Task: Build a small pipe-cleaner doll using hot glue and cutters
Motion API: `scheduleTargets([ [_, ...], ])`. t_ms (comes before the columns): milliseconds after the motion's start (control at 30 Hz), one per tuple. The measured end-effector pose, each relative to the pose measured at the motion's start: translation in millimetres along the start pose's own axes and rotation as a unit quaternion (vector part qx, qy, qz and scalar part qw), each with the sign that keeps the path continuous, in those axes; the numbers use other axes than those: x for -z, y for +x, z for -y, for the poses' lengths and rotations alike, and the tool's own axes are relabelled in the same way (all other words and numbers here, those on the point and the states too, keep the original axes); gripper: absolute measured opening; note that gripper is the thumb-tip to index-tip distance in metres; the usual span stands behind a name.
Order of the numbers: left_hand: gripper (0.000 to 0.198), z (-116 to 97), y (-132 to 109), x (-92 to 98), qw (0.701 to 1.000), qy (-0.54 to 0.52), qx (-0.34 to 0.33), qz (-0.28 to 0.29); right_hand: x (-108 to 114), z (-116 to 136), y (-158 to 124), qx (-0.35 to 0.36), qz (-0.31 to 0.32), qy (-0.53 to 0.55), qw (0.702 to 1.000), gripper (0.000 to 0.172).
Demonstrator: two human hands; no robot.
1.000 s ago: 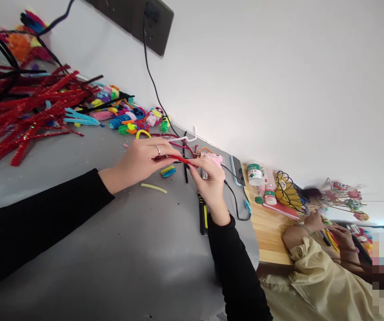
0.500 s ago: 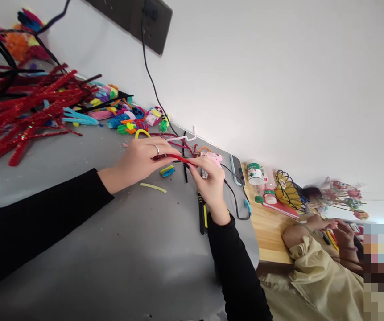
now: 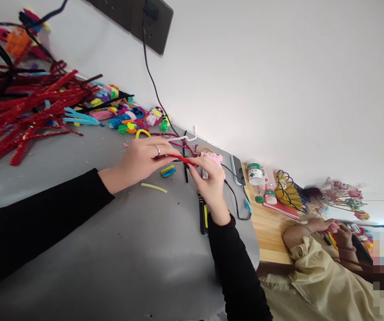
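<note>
Over the grey table, my left hand and my right hand meet, both in black sleeves. Between them runs a short red pipe cleaner. My left fingers pinch its left end, and a ring shows on one finger. My right fingertips are closed on its right end, next to a pink piece. A small yellow and blue piece lies just below the red stem. A pale yellow strip lies under my left hand.
A heap of red glitter pipe cleaners fills the left. Colourful craft pieces line the wall. A black and yellow tool lies by my right wrist, a phone and cable beyond. A person in a beige sleeve works at the wooden table.
My hands hold the same pose on the red pipe cleaner. The other person's hands at the right have shifted slightly.
</note>
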State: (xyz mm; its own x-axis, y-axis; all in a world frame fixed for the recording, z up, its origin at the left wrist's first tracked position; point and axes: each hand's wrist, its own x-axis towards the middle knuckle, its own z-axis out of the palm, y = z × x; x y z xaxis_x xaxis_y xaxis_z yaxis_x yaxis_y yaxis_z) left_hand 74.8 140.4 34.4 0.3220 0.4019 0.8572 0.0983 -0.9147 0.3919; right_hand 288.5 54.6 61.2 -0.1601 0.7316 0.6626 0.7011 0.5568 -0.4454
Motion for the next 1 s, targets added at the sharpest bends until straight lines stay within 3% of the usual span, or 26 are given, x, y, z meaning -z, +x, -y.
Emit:
scheduleTargets([
  [700,0.012,0.9,-1.0,-2.9,1.000,-0.001,-0.019,-0.020,-0.3,-1.5,0.1,0.008,0.000,-0.020,1.000,0.013],
  [1000,0.007,1.5,4.0,-1.0,0.996,0.027,-0.082,-0.032,-0.2,-1.9,-0.7,0.010,-0.034,-0.043,0.998,0.011],
])
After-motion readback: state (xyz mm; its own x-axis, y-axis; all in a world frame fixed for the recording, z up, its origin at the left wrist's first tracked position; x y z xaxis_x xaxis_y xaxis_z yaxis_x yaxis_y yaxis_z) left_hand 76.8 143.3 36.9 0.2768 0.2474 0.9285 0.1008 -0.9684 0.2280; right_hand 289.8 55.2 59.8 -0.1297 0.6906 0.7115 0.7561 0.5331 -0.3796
